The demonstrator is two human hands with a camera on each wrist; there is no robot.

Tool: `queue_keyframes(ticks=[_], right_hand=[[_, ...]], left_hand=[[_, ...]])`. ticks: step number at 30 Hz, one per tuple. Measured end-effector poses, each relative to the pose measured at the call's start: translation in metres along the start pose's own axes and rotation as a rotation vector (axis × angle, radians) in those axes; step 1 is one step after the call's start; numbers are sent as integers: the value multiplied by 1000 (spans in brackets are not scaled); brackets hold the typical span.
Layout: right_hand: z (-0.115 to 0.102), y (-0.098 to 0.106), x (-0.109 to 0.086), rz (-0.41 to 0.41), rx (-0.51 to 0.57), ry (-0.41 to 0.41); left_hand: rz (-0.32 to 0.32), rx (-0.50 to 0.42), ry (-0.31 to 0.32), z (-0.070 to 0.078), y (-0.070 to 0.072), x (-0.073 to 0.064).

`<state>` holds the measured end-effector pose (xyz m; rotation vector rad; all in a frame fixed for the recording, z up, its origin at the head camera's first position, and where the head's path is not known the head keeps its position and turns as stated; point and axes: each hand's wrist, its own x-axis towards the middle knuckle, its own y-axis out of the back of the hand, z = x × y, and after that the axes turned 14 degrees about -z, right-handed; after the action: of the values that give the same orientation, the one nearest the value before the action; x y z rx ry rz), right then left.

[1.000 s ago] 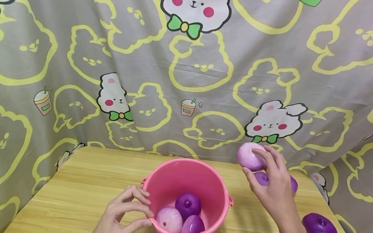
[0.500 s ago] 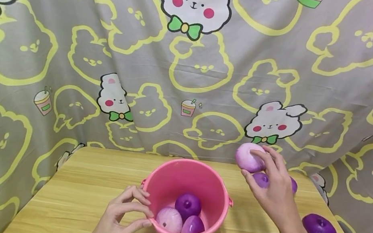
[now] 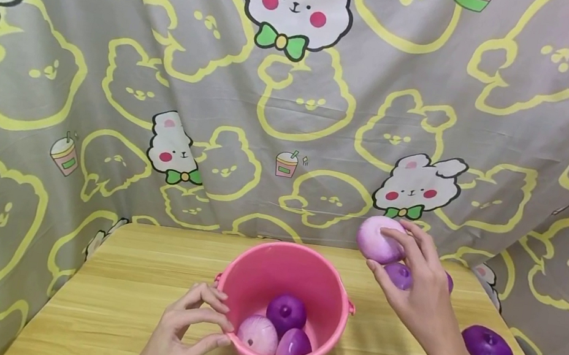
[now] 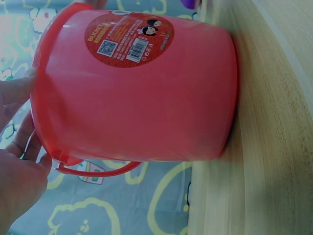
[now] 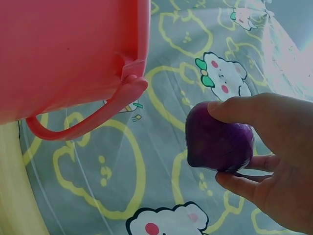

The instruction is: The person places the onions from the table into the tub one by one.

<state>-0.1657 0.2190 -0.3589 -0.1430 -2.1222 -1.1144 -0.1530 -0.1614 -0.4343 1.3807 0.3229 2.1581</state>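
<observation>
A pale purple onion point(image 3: 379, 240) is held between the thumb and fingers of my right hand point(image 3: 422, 286), raised above the table to the right of the bucket. From the right wrist view, the same onion point(image 5: 220, 137) shows a darker purple side and a blunt tip. My left hand point(image 3: 190, 327) pinches the left rim of a pink bucket point(image 3: 293, 266); in the left wrist view, the thumb and fingers meet at the bucket's point(image 4: 142, 107) rim. Inside the bucket lie a dark purple onion point(image 3: 287, 314), a pale one and a half-hidden purple one.
Behind the right hand, a purple onion point(image 3: 399, 275) and part of another lie on the wooden table point(image 3: 134, 278). A flattened dark purple onion point(image 3: 487, 349) rests near the right edge. A patterned grey curtain point(image 3: 296, 105) encloses the back and sides. The bucket handle point(image 5: 88, 122) hangs down.
My right hand, holding the onion, has shifted very slightly left. The left hand, the bucket and the onions inside it look unchanged.
</observation>
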Motion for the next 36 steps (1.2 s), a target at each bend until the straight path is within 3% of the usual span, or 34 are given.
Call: queue_keyframes(ticks=[11,36], right_hand=[[-11,6,0,-4,0,16],[-25,13,-2,-38,111,31]], left_hand=[[0,-1,-3,0,0,-2],[1,-17,3,4,0,2]])
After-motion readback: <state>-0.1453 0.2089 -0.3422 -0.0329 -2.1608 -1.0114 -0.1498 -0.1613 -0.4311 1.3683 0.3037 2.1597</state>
